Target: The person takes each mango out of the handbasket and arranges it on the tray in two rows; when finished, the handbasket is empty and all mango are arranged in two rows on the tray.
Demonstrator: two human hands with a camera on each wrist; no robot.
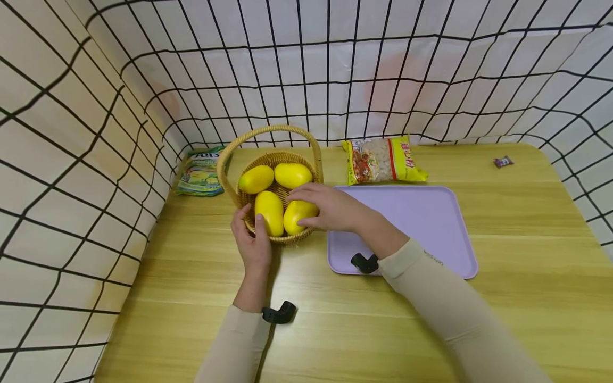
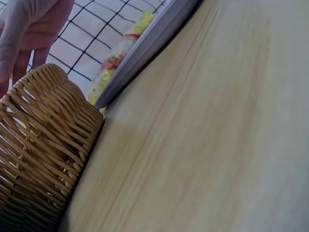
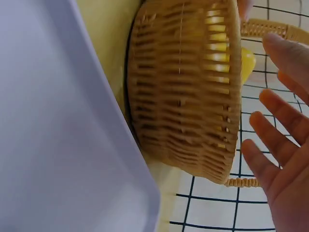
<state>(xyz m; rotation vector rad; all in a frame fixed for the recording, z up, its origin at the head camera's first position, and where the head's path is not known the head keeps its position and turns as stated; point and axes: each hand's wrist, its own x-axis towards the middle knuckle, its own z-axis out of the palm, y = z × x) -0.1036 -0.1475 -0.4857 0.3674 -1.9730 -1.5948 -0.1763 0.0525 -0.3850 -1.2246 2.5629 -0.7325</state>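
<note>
A wicker basket [image 1: 292,239] with a tall handle [image 1: 275,129] holds several yellow mangoes. My left hand [image 1: 254,244] grips the basket's front-left rim, its thumb beside the front-left mango [image 1: 269,213]. My right hand [image 1: 335,210] hovers over the front-right mango [image 1: 294,217], fingers spread. In the right wrist view the right hand [image 3: 289,150] has extended fingers beside the rim and holds nothing. Two more mangoes, the back-left one [image 1: 257,179] and the back-right one [image 1: 292,175], lie behind. The left wrist view shows the basket's woven side [image 2: 43,145] but not the left hand's hold.
A lilac tray [image 1: 421,229] lies to the right of the basket, under my right forearm. Behind it is a yellow food bag [image 1: 383,159]. A green packet [image 1: 201,173] sits left of the basket, and a small wrapped candy [image 1: 503,161] lies far right. Black grid netting [image 1: 328,69] surrounds the table.
</note>
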